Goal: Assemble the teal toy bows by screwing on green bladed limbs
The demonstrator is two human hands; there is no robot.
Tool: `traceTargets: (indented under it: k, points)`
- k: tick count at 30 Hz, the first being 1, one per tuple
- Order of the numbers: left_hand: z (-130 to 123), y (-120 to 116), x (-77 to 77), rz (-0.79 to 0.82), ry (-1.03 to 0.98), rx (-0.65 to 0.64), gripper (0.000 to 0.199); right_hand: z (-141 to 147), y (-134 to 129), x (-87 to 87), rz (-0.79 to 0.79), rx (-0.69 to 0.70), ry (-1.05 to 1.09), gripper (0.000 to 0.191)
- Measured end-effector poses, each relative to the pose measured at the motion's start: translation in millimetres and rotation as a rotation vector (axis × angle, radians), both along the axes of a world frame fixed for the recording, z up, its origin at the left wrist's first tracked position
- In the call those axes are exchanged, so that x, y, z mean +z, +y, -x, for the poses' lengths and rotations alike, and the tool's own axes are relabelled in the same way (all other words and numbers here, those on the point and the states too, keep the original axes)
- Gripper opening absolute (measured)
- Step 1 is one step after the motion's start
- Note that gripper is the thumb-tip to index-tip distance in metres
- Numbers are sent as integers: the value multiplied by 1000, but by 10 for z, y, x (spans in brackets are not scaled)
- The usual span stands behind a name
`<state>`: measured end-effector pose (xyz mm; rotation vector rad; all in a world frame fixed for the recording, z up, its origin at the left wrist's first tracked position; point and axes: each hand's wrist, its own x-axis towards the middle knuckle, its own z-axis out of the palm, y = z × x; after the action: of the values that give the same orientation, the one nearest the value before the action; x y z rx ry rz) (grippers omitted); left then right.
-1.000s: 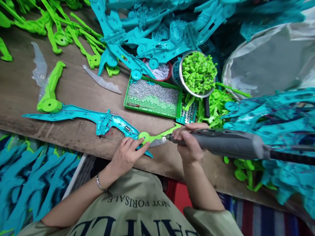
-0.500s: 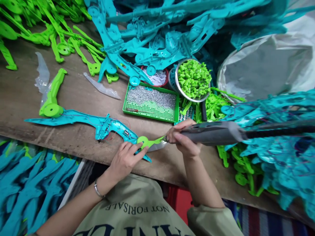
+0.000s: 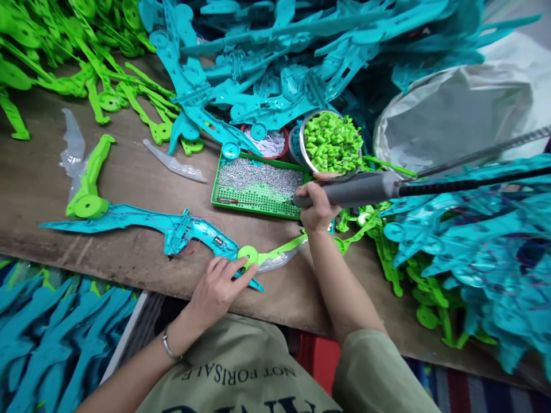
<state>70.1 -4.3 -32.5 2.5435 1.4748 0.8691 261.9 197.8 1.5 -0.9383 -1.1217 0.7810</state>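
Observation:
A blue plastic bow-shaped frame [image 3: 133, 217] lies across the workbench, with thin wires along its middle. My left hand [image 3: 218, 287] holds its right end, fingers over the round hub of a lime green arm [image 3: 282, 248]. A clear blade-like piece [image 3: 282, 261] lies along that arm. In my right hand [image 3: 319, 209] is a grey electric screwdriver [image 3: 365, 190], its tip over the right part of a green tray [image 3: 253, 211] of small silver screws [image 3: 262, 175]. Another lime green arm [image 3: 90, 180] joins the frame's left end.
Behind the tray stand a metal bowl of small green parts [image 3: 333, 143] and a red-rimmed bowl of white pieces [image 3: 267, 142]. Blue frames [image 3: 275, 74] are heaped at the back, more [image 3: 495, 229] at the right. A white sack [image 3: 451, 120] stands back right. Loose clear pieces [image 3: 172, 162] lie left.
My right hand has lifted the electric screwdriver from the green arm's outer end and moved it back to the screw tray. My left hand stays on the frame.

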Motion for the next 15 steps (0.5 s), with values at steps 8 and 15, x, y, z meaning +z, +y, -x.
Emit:
traceTargets:
  k: [8, 15]
  points:
    - [3, 12, -7, -5, -3, -8, 35, 3, 95, -2, 30, 33, -49, 27]
    - [12, 41, 8, -35, 8, -9, 37, -91, -90, 298, -10, 0, -42, 22]
